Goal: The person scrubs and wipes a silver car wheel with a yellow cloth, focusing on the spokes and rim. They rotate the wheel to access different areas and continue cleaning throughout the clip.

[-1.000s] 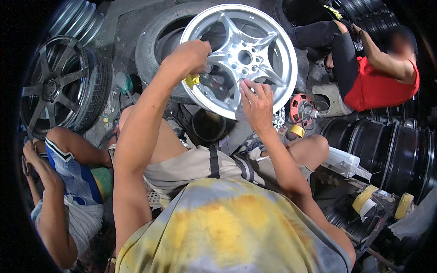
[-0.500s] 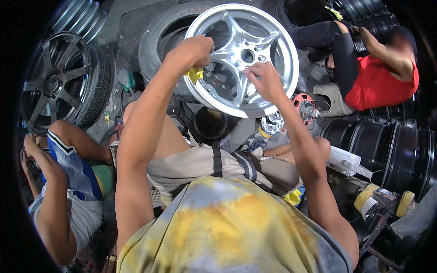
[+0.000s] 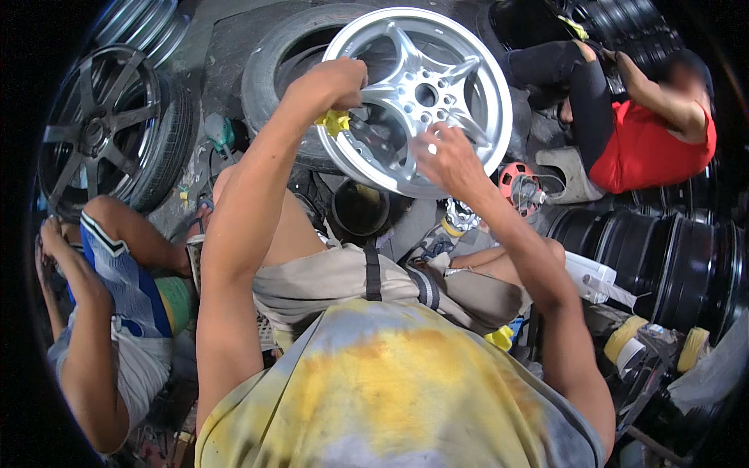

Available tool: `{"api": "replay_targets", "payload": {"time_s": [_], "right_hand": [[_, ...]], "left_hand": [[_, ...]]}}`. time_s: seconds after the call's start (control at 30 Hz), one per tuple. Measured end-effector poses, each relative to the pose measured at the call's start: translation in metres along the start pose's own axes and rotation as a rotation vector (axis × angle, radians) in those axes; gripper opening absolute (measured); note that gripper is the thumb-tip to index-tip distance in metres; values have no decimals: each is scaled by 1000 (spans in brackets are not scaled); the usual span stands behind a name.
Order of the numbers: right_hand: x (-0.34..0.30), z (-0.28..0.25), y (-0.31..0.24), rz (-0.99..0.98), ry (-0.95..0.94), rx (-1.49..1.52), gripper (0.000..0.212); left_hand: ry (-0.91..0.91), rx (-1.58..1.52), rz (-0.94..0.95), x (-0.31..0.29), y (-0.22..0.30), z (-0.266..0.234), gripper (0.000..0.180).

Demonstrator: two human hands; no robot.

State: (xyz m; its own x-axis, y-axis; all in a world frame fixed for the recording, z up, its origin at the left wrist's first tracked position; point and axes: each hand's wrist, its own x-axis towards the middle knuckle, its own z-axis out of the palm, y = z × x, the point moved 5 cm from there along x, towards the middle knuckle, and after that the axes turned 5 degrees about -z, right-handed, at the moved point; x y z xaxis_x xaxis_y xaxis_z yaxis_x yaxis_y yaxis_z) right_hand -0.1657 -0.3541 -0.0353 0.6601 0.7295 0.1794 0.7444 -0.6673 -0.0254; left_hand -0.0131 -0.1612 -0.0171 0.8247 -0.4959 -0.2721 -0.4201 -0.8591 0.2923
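one silver rim (image 3: pixel 437 86), one yellow cloth (image 3: pixel 335 122), two hands (image 3: pixel 337 80)

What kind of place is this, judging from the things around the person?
Probably a wheel or tyre repair workshop. The left hand and right hand work on a silver alloy rim that rests against a tyre. A dark wheel lies at the left, and black rims are stacked at the right.

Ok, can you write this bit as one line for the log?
left hand: pressing yellow cloth on silver wheel rim | right hand: on rim's lower edge | rim: against tyre
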Motion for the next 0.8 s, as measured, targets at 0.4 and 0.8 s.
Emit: {"api": "replay_targets", "payload": {"time_s": [0.4, 0.8], "right_hand": [[11, -10, 13, -251, -147, 124, 26], [22, -19, 29, -140, -100, 8, 24]], "left_hand": [[-46, -94, -86, -11, -16, -8, 41], [28, -128, -58, -16, -19, -11, 38]]}}
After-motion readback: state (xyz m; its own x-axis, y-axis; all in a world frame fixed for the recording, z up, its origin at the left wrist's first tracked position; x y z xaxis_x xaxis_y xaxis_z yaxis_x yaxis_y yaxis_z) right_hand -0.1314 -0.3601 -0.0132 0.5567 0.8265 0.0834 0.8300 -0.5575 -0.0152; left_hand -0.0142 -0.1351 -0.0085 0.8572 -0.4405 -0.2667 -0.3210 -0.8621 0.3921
